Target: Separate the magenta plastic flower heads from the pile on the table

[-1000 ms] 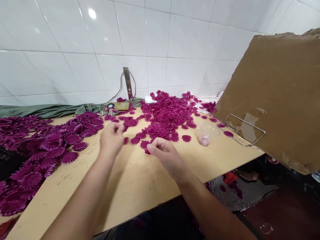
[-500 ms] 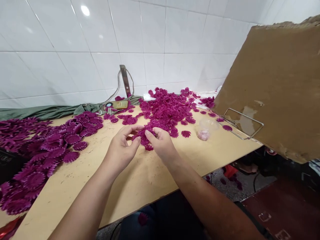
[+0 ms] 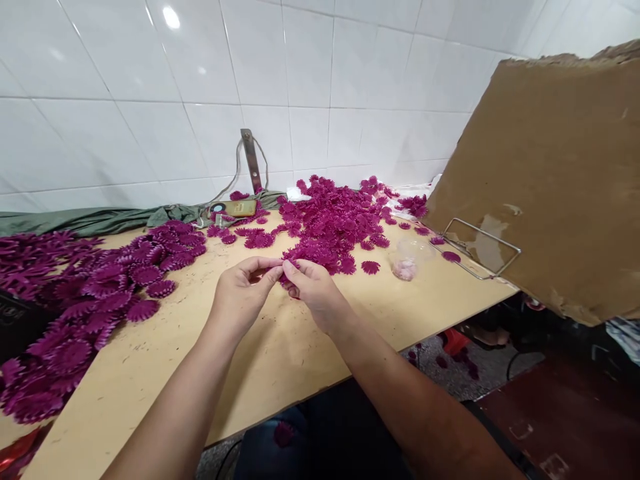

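Between my two hands, over the middle of the table, is a small magenta felt flower (image 3: 286, 283), mostly hidden by my fingers. My left hand (image 3: 245, 287) pinches its left side with thumb and forefinger. My right hand (image 3: 315, 287) grips it from the right, thumb on top and fingers curled below. The fingertips of both hands meet at the flower. Just behind them rises a heap of loose magenta felt flowers (image 3: 330, 220). A larger pile of finished-looking layered magenta flowers (image 3: 105, 280) spreads over the left side of the table.
A clear plastic cup (image 3: 404, 267) with pale pink bits lies on the right of the wooden table (image 3: 380, 320). Beyond it stand a wire frame (image 3: 483, 248) and a big cardboard sheet (image 3: 550, 173). A phone-like yellowish device (image 3: 234, 209) rests on green cloth (image 3: 100, 220) by the tiled wall.
My fingers have closed in around the flower, which now shows less. My right fingers have curled under it, and my hands have come closer together.
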Motion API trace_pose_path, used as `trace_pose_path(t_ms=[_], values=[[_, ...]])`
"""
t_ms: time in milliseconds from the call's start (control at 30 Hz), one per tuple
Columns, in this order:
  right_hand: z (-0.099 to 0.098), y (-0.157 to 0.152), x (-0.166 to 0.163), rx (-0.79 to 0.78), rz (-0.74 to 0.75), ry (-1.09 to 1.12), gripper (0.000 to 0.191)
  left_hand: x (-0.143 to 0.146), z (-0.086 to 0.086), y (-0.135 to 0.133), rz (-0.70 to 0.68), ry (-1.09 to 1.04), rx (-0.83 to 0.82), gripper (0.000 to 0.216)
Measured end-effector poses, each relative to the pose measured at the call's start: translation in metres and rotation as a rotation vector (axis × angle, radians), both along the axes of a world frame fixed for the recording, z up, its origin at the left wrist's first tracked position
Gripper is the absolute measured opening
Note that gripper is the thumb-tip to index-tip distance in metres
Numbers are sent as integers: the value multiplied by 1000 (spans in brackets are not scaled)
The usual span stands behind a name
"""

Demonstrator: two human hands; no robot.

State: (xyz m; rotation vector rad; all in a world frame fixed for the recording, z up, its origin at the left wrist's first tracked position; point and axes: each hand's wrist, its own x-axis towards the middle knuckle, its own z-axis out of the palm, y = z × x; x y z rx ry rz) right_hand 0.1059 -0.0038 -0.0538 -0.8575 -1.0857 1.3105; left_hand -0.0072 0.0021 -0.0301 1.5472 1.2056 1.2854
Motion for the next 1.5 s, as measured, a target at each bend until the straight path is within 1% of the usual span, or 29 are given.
trace_pose_path(t_ms=[133, 233, 267, 333, 367, 400, 433, 467, 533, 600, 633, 700, 800, 900, 1033, 1100, 1167, 1200, 1267, 1333, 1400, 1433, 1500], values=[[0, 2, -1, -2, 15, -33, 29, 2, 3, -4, 62, 167, 89, 14], [2, -3, -4, 37, -59, -114, 26, 1, 0, 3, 153, 262, 122, 12], [4, -7, -5, 57, -103, -156, 26, -1, -1, 9, 211, 251, 109, 11], [7, -15, -7, 119, -171, -253, 26, -9, -5, 22, 361, 143, 55, 9], [9, -18, -7, 154, -174, -293, 26, -14, -6, 28, 422, 59, 29, 9], [11, -19, -7, 177, -152, -321, 24, -18, -6, 32, 439, -16, 19, 8], [12, -19, -6, 179, -113, -332, 22, -22, -6, 35, 406, -68, 19, 9], [12, -17, -5, 148, -68, -319, 20, -24, -5, 34, 337, -96, 19, 12], [9, -9, -3, 29, 11, -240, 21, -22, -4, 27, 139, -103, 9, 20], [4, 0, -2, -38, 43, -161, 27, -16, -3, 16, -17, -101, -31, 26], [2, 3, -1, -37, 41, -137, 30, -12, -3, 12, -61, -101, -47, 27], [-3, 6, -1, -9, 27, -123, 31, -5, -5, 5, -73, -98, -62, 28], [-4, 6, -3, -7, -12, -131, 31, 0, -9, 4, 13, -97, -46, 23], [-1, 6, -10, -2, -81, -138, 28, 5, -13, 7, 116, -142, -37, 19], [1, -2, -21, -22, -184, -137, 23, 5, -13, 18, 192, -223, -74, 14], [0, -13, -19, -10, -210, -187, 24, -6, -10, 26, 325, -277, -113, 10], [-2, -22, -12, 33, -193, -245, 26, -22, -4, 33, 502, -347, -132, 8], [-1, -24, -7, 45, -160, -266, 26, -29, -1, 35, 526, -364, -91, 8], [1, -23, 1, 11, -74, -265, 25, -37, 3, 32, 426, -336, -46, 10], [6, -16, 5, -51, 0, -225, 26, -34, 6, 23, 224, -274, -55, 16], [13, -10, 4, -57, 41, -192, 29, -24, 5, 12, 44, -225, -85, 22], [15, -8, 2, -38, 49, -193, 30, -19, 5, 7, -17, -207, -90, 24], [17, -7, -2, 1, 34, -229, 27, -11, 3, -1, -68, -188, -86, 28]])
